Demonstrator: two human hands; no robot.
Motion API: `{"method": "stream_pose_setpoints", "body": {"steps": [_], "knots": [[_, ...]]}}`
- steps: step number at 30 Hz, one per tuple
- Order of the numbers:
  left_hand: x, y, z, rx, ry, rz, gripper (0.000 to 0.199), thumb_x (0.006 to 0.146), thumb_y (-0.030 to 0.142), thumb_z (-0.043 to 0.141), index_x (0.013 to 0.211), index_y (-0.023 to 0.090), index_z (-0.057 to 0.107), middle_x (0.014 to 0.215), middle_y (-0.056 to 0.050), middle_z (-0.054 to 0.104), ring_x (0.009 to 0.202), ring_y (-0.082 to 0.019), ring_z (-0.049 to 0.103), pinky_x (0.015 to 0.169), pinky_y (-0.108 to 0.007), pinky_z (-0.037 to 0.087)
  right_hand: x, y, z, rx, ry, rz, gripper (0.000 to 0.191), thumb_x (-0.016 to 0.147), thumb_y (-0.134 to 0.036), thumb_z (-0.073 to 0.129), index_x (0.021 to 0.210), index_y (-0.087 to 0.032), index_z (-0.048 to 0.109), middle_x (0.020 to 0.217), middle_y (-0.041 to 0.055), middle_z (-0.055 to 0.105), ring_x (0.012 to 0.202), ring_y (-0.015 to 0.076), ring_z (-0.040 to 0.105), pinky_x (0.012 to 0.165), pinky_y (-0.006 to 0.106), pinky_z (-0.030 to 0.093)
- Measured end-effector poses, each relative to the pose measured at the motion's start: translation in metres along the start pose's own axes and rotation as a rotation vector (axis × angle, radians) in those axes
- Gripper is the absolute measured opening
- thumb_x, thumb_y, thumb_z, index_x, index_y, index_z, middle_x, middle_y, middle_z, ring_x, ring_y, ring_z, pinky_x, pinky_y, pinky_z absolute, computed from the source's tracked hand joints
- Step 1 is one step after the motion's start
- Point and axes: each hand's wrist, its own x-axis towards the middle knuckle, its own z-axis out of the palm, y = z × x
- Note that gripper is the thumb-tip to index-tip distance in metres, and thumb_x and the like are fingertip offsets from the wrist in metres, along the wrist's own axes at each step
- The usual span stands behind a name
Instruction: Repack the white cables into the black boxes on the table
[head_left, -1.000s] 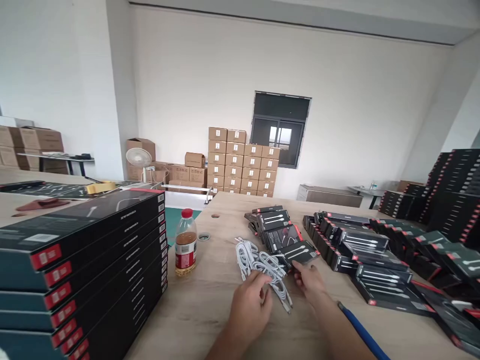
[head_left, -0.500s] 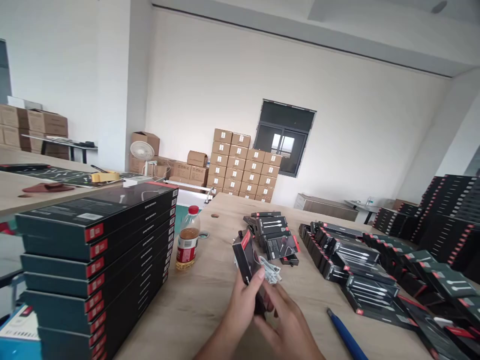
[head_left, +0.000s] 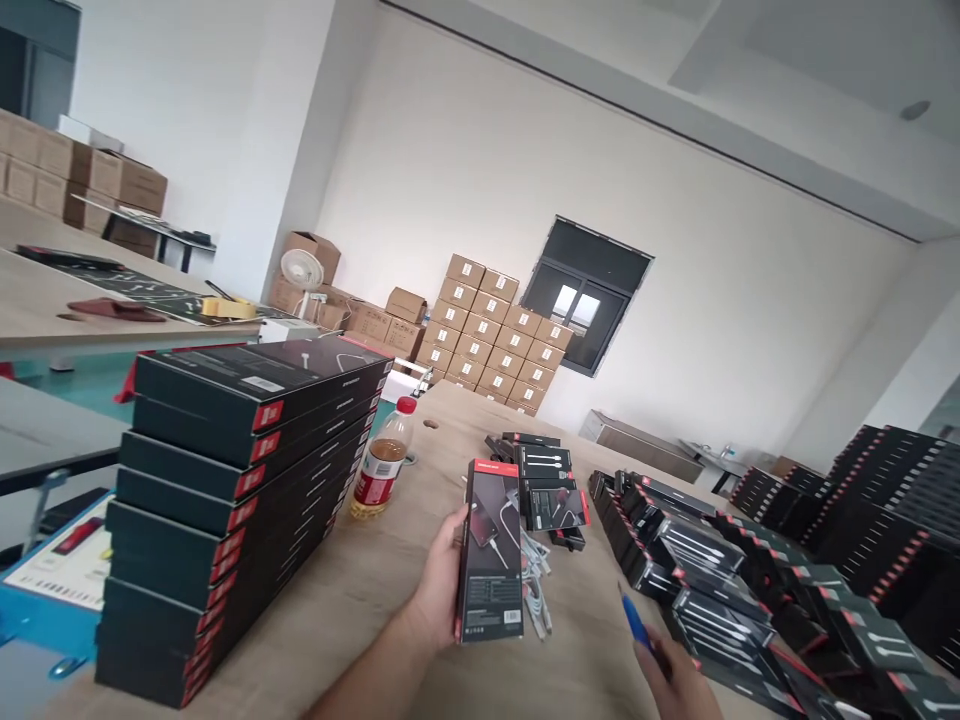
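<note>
Head: box point(head_left: 492, 550), left edge in left hand point(head_left: 436, 585)

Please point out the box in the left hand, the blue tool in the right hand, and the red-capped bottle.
Box point(head_left: 491, 550): head view, middle of its printed face.
Blue tool point(head_left: 637, 622): head view, its blue shaft.
Red-capped bottle point(head_left: 380, 469): head view, its label.

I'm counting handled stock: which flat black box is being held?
The red-topped flat black box facing the camera, gripped in the left hand; the other black boxes sit in stacks, rows and a pile.
</note>
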Motion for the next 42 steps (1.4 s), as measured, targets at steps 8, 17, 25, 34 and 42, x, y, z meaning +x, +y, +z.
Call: {"method": "stream_pose_setpoints", "body": {"steps": [8,17,25,34,42], "knots": [[0.005,0.008,-0.01,0.085,0.13,0.129,0.049,0.085,0.056,0.062,0.108,0.014,0.067,0.082,-0.009,0.077,0.074,-0.026,0.075,0.069,-0.035,0.059,0.009,-0.152,0.063,0.412,0.179,-0.392,0.038,0.099,-0.037,0.049,0.134,-0.023,0.055,0.121,0.0122,0.065,0.111,0.0253,0.063,0.093,0.039,0.053],[0.012,0.006,-0.009,0.094,0.091,0.157,0.047,0.087,0.054,0.059,0.11,0.015,0.068,0.088,-0.01,0.077,0.076,-0.027,0.074,0.073,-0.041,0.06,-0.02,-0.143,0.065,0.44,-0.033,-0.471,0.036,0.094,-0.026,0.058,0.13,-0.025,0.06,0.116,0.0091,0.068,0.106,0.0238,0.067,0.089,0.033,0.057],[0.007,0.008,-0.008,0.09,0.128,0.199,0.043,0.088,0.05,0.058,0.109,0.013,0.069,0.086,-0.011,0.077,0.075,-0.028,0.074,0.073,-0.041,0.059,-0.02,-0.15,0.061,0.443,-0.097,-0.504,0.03,0.09,-0.021,0.06,0.12,-0.023,0.064,0.105,0.0081,0.07,0.095,0.0222,0.069,0.083,0.03,0.058],[0.01,0.008,-0.01,0.074,0.076,0.228,0.038,0.09,0.047,0.057,0.099,0.013,0.071,0.088,-0.013,0.077,0.077,-0.027,0.074,0.072,-0.038,0.059,-0.019,-0.151,0.063,0.47,-0.06,-0.518,0.032,0.089,-0.019,0.061,0.12,-0.024,0.065,0.105,0.0068,0.071,0.094,0.0212,0.07,0.082,0.029,0.059],[0.008,0.007,-0.009,0.087,0.108,0.189,0.043,0.091,0.05,0.055,0.105,0.012,0.071,0.084,-0.012,0.077,0.07,-0.026,0.073,0.069,-0.037,0.058,-0.022,-0.151,0.065,0.468,-0.041,-0.5,0.029,0.09,-0.022,0.062,0.119,-0.024,0.067,0.103,0.0072,0.071,0.092,0.0216,0.071,0.08,0.029,0.06]]}}
